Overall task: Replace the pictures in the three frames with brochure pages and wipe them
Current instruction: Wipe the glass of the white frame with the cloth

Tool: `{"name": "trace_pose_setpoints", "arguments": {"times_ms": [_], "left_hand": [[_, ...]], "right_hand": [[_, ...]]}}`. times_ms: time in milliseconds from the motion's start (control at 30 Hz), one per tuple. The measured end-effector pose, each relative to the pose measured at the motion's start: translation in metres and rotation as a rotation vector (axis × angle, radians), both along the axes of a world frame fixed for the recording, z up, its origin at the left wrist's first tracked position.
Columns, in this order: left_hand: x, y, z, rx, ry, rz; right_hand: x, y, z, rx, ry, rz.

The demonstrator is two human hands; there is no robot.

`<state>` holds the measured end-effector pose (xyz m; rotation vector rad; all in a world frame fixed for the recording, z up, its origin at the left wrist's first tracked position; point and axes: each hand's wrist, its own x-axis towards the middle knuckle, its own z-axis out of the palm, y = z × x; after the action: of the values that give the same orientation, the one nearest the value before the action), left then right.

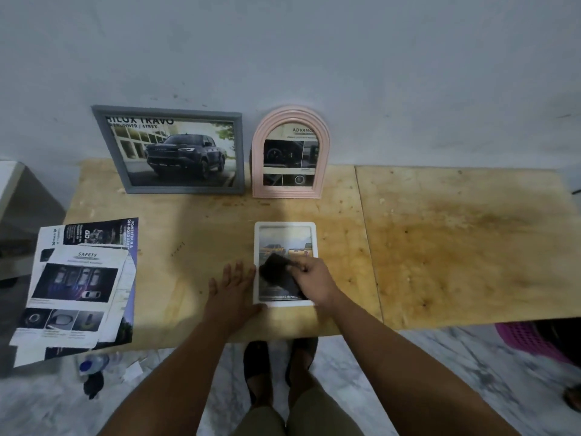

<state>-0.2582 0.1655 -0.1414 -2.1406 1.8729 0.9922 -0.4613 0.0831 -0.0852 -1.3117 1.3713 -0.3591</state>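
Observation:
A small white frame (284,226) lies flat near the wooden table's front edge, with a brochure page of orange trucks inside. My right hand (311,278) grips a black cloth (278,275) and presses it on the frame's glass. My left hand (234,286) lies flat on the table, fingers straight, against the frame's left edge. A grey frame (171,149) with a dark pickup page and a pink arched frame (290,152) with a brochure page lean upright against the wall behind.
Loose brochure pages (78,287) hang over the wooden table's (456,247) left edge. A plastic bottle (92,363) and scraps lie on the marble floor below. A pink basket (531,338) sits under the table at right. My feet (279,363) stand beneath the front edge.

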Motion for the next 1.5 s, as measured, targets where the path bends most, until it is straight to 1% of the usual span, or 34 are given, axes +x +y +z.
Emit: {"name": "trace_pose_setpoints", "arguments": {"times_ms": [100, 200, 267, 300, 333, 400, 467, 533, 567, 600, 667, 733, 767, 800, 833, 867, 900, 933, 1000, 1067, 1167, 1267, 1300, 1367, 1433, 1500], "left_hand": [[-0.002, -0.006, 0.004, 0.047, -0.023, -0.009], [-0.006, -0.01, 0.009, 0.085, -0.04, -0.017], [-0.007, -0.011, 0.012, 0.082, -0.045, -0.013], [-0.008, -0.012, 0.012, 0.079, -0.049, -0.011], [-0.009, -0.012, 0.013, 0.081, -0.05, -0.005], [-0.011, -0.013, 0.013, 0.071, -0.052, 0.014], [-0.013, -0.015, 0.018, 0.04, -0.053, 0.046], [-0.016, -0.019, 0.024, 0.009, -0.044, 0.088], [-0.018, -0.022, 0.027, -0.006, -0.025, 0.12], [-0.018, -0.025, 0.027, -0.009, 0.0, 0.159], [-0.019, -0.031, 0.031, -0.002, 0.09, 0.244], [-0.02, -0.037, 0.032, -0.007, 0.221, 0.347], [-0.023, -0.04, 0.036, -0.016, 0.276, 0.39], [-0.025, -0.042, 0.038, -0.031, 0.313, 0.43], [-0.028, -0.043, 0.04, -0.043, 0.339, 0.469], [-0.03, -0.044, 0.041, -0.047, 0.361, 0.498], [-0.033, -0.044, 0.042, -0.046, 0.373, 0.516], [-0.033, -0.044, 0.043, -0.045, 0.377, 0.53], [-0.036, -0.042, 0.043, -0.044, 0.397, 0.554], [-0.037, -0.04, 0.039, -0.04, 0.416, 0.604], [-0.042, -0.038, 0.031, -0.019, 0.412, 0.727], [-0.034, -0.04, -0.031, 0.017, 0.444, 0.854], [-0.039, -0.045, -0.033, 0.018, 0.441, 0.887], [-0.056, -0.059, 0.005, 0.019, 0.458, 0.916], [-0.073, -0.075, 0.041, -0.029, 0.48, 0.91], [-0.088, -0.093, 0.06, -0.061, 0.564, 0.905]], "right_hand": [[-0.045, -0.022, 0.021, 0.085, -0.113, -0.274], [-0.097, -0.038, 0.022, 0.176, -0.229, -0.507], [-0.123, -0.046, 0.014, 0.199, -0.222, -0.588], [-0.135, -0.047, 0.008, 0.188, -0.141, -0.577], [-0.145, -0.046, 0.001, 0.157, -0.01, -0.522], [-0.162, -0.04, -0.011, 0.056, 0.316, -0.331], [-0.173, -0.031, -0.02, -0.012, 0.565, -0.17], [-0.175, -0.022, -0.019, -0.019, 0.732, -0.098], [-0.174, -0.02, -0.017, -0.039, 0.796, -0.103], [-0.169, -0.018, -0.012, -0.079, 0.846, -0.122], [-0.155, -0.018, 0.0, -0.218, 0.879, -0.133], [-0.137, -0.02, 0.005, -0.356, 0.796, -0.037], [-0.128, -0.022, 0.008, -0.365, 0.716, 0.039], [-0.118, -0.026, 0.007, -0.311, 0.606, 0.097], [-0.106, -0.028, 0.008, -0.201, 0.485, 0.124], [-0.095, -0.029, 0.008, -0.065, 0.369, 0.127], [-0.084, -0.029, 0.008, 0.071, 0.287, 0.112], [-0.074, -0.029, 0.007, 0.164, 0.223, 0.079], [-0.059, -0.027, 0.004, 0.272, 0.093, -0.007], [-0.053, -0.025, 0.001, 0.298, -0.024, -0.064], [-0.053, -0.024, -0.008, 0.304, -0.083, -0.066], [-0.056, -0.025, -0.017, 0.264, -0.063, -0.019], [-0.058, -0.027, -0.016, 0.237, -0.065, -0.023], [-0.063, -0.032, -0.012, 0.184, -0.073, -0.036], [-0.071, -0.043, -0.004, 0.165, -0.089, -0.057], [-0.083, -0.055, 0.009, 0.133, -0.09, -0.096]]}}
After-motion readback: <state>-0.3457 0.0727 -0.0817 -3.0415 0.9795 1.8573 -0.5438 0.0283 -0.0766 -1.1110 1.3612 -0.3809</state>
